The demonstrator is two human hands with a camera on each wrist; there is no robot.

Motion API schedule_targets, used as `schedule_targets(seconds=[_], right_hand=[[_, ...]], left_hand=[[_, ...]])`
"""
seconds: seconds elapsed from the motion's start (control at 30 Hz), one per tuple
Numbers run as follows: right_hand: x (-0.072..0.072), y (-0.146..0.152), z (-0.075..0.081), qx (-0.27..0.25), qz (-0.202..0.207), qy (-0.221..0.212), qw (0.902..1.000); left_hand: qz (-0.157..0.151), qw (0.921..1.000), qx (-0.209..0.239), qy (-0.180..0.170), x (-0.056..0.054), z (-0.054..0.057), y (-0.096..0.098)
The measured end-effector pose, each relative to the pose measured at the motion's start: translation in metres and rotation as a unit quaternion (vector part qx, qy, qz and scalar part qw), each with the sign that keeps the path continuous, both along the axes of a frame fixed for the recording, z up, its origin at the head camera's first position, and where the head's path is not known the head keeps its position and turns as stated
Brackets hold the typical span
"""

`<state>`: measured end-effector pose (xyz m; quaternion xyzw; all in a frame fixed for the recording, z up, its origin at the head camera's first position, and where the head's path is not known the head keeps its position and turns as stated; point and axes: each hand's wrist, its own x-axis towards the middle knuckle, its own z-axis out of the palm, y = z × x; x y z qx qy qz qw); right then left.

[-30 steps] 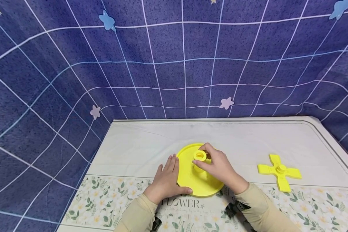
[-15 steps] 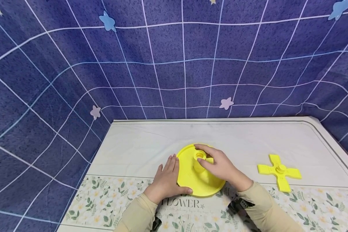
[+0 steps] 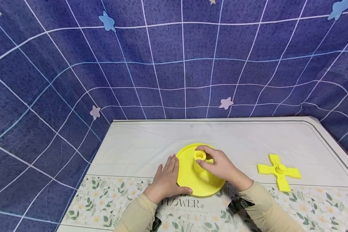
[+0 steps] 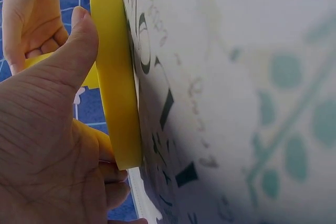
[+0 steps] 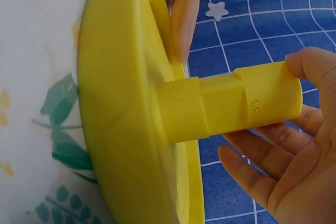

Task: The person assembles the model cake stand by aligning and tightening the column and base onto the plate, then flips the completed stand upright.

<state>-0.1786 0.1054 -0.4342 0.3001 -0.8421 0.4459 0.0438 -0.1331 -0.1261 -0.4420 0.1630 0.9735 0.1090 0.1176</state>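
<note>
A round yellow plastic plate with a raised rim [image 3: 188, 187] lies on the table mat. From its middle rises a stepped yellow post [image 5: 226, 103], hollow at the top and marked "33" on its side. My right hand [image 3: 220, 166] pinches the post's upper end between thumb and fingers; the lower fingers spread beneath it in the right wrist view. My left hand [image 3: 169, 180] rests against the plate's left rim, its fingers straight and its thumb spread along the front edge. In the left wrist view the left thumb [image 4: 79, 45] overlaps the yellow rim [image 4: 115, 87].
To the right on the mat lies a flat yellow cross-shaped piece [image 3: 280, 181] with a round peg at its centre. The white mat [image 3: 150, 135] has a floral front band with printed lettering. A blue grid-patterned curtain [image 3: 168, 74] hangs behind and at the sides.
My right hand has shifted slightly right, and its fingers have changed their hold around the post's top. The left hand, the plate and the cross piece have stayed in place.
</note>
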Motion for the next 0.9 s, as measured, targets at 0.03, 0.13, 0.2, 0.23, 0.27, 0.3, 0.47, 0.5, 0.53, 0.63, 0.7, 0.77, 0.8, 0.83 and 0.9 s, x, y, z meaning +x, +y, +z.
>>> schedule_targets(seconds=[0.03, 0.13, 0.2, 0.23, 0.27, 0.3, 0.47, 0.5, 0.53, 0.63, 0.7, 0.77, 0.8, 0.83, 0.9], right_hand=[[0.0, 0.0, 0.0, 0.0, -0.003, 0.001, 1.0], [0.001, -0.001, -0.001, -0.003, -0.01, 0.003, 0.9999], [0.002, -0.002, -0.002, -0.003, -0.018, 0.006, 0.9998], [0.003, -0.003, -0.002, -0.001, -0.024, 0.01, 0.9997], [0.003, -0.004, -0.003, 0.002, -0.031, 0.013, 0.9994], [0.004, -0.004, -0.003, 0.006, -0.04, 0.016, 0.999], [0.006, -0.009, -0.004, 0.018, -0.072, 0.023, 0.997], [0.006, -0.009, -0.004, 0.018, -0.076, 0.023, 0.9967], [0.006, -0.01, -0.004, 0.018, -0.079, 0.024, 0.9964], [0.006, -0.011, -0.004, 0.02, -0.087, 0.029, 0.9956], [0.006, -0.011, -0.003, 0.022, -0.09, 0.035, 0.9951], [0.006, -0.011, -0.003, 0.028, -0.093, 0.04, 0.9945], [0.007, -0.01, -0.002, 0.03, -0.092, 0.039, 0.9945], [0.007, -0.009, -0.002, 0.032, -0.088, 0.04, 0.9948], [0.006, -0.007, -0.001, 0.031, -0.072, 0.04, 0.9961]], left_hand=[[0.0, 1.0, 0.0, 0.0, 0.0, 0.0, 0.0], [0.0, 1.0, -0.001, 0.001, 0.0, 0.0, 0.0], [0.001, 1.0, 0.0, 0.001, 0.0, 0.0, 0.0], [0.001, 1.0, 0.0, 0.001, 0.0, 0.0, 0.0], [0.001, 1.0, 0.001, 0.002, 0.0, 0.0, 0.0], [0.001, 1.0, 0.001, 0.002, 0.0, 0.0, 0.0], [0.002, 1.0, -0.002, 0.007, 0.001, 0.0, 0.0], [0.002, 1.0, -0.003, 0.009, 0.001, 0.0, 0.001], [0.002, 0.9999, -0.005, 0.01, 0.001, 0.0, 0.001], [0.001, 0.9999, -0.007, 0.013, 0.001, 0.0, 0.001], [0.001, 0.9999, -0.007, 0.013, 0.001, 0.001, 0.001], [0.001, 0.9999, -0.007, 0.013, 0.001, 0.001, 0.001], [0.002, 0.9999, -0.006, 0.011, 0.001, 0.001, 0.001], [0.001, 0.9999, -0.007, 0.011, 0.001, 0.001, 0.001], [0.001, 1.0, -0.005, 0.009, 0.001, 0.002, 0.002]])
